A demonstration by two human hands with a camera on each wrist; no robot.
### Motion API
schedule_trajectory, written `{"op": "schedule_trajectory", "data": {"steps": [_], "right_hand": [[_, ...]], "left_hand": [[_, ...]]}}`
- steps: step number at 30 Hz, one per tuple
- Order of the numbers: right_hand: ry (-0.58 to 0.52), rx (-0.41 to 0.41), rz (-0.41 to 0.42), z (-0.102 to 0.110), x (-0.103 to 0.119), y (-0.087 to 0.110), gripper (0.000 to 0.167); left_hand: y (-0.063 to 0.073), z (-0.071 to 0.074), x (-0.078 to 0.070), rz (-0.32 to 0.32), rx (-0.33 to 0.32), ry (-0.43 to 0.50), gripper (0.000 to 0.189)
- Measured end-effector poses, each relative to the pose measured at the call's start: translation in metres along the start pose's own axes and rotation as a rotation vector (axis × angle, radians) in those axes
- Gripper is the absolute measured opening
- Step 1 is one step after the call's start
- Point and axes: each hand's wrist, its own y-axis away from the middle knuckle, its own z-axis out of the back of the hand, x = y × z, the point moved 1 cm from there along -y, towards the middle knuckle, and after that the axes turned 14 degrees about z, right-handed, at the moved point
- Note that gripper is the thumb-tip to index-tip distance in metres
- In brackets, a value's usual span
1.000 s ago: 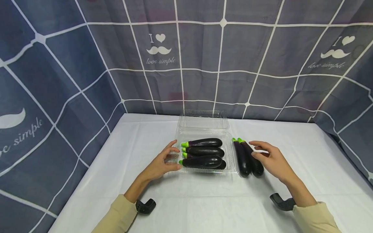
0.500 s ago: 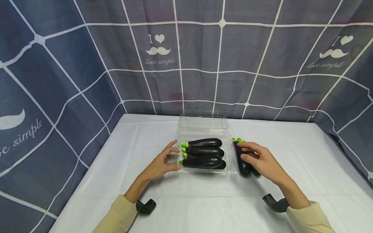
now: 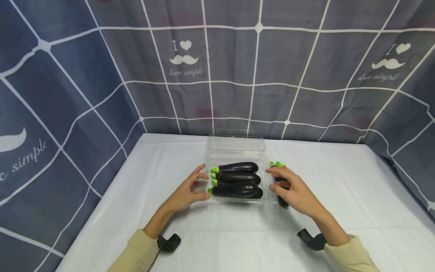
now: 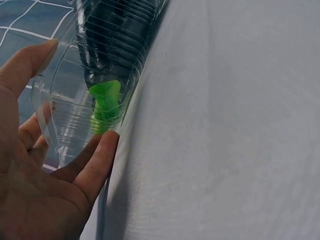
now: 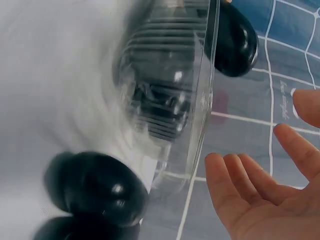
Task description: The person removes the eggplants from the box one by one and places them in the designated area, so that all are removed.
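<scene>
A clear plastic clamshell box (image 3: pixel 268 198) holds several dark purple eggplants (image 3: pixel 234 190) with bright green stems. My left hand (image 3: pixel 185 192) is at its left side, fingers spread; in the left wrist view fingertips touch the clear wall near a green stem (image 4: pixel 106 97). My right hand (image 3: pixel 297 192) hovers at the box's right edge with nothing in it, above two more eggplants (image 3: pixel 283 203) lying beside the box and partly hidden by the hand. In the right wrist view the fingers are apart from those eggplants (image 5: pixel 102 190).
The box's open lid (image 3: pixel 236 144) leans back toward the grey grid-patterned curtain (image 3: pixel 234 100). A white cloth (image 3: pixel 217 245) covers the table. Black wrist-worn devices (image 3: pixel 168 243) sit at both wrists, next to beige sleeves.
My right hand has moved left, from beside the two loose eggplants to over them and the box's right edge. The left hand and the box have stayed in place.
</scene>
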Motion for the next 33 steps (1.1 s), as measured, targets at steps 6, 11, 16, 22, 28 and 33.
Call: {"op": "schedule_trajectory", "data": {"steps": [6, 11, 16, 22, 28, 33], "right_hand": [[-0.002, 0.016, 0.024, -0.010, 0.004, -0.003, 0.041], [0.019, 0.050, 0.037, -0.020, 0.004, -0.006, 0.043], [-0.010, 0.082, 0.060, -0.028, 0.009, -0.011, 0.042], [0.003, 0.107, 0.096, -0.037, 0.015, -0.016, 0.040], [0.053, 0.101, 0.106, -0.043, 0.022, -0.022, 0.039], [0.014, 0.087, 0.089, -0.051, 0.032, -0.030, 0.042]], "left_hand": [[0.000, -0.001, 0.000, 0.006, 0.002, 0.005, 0.051], [-0.002, -0.002, 0.000, 0.015, 0.003, 0.001, 0.050], [-0.001, -0.001, 0.000, 0.023, -0.007, -0.009, 0.050], [-0.001, -0.001, 0.002, 0.020, -0.006, -0.010, 0.051], [0.000, -0.001, 0.002, 0.024, -0.002, -0.010, 0.052], [-0.001, 0.000, 0.001, 0.023, -0.007, -0.012, 0.052]]}}
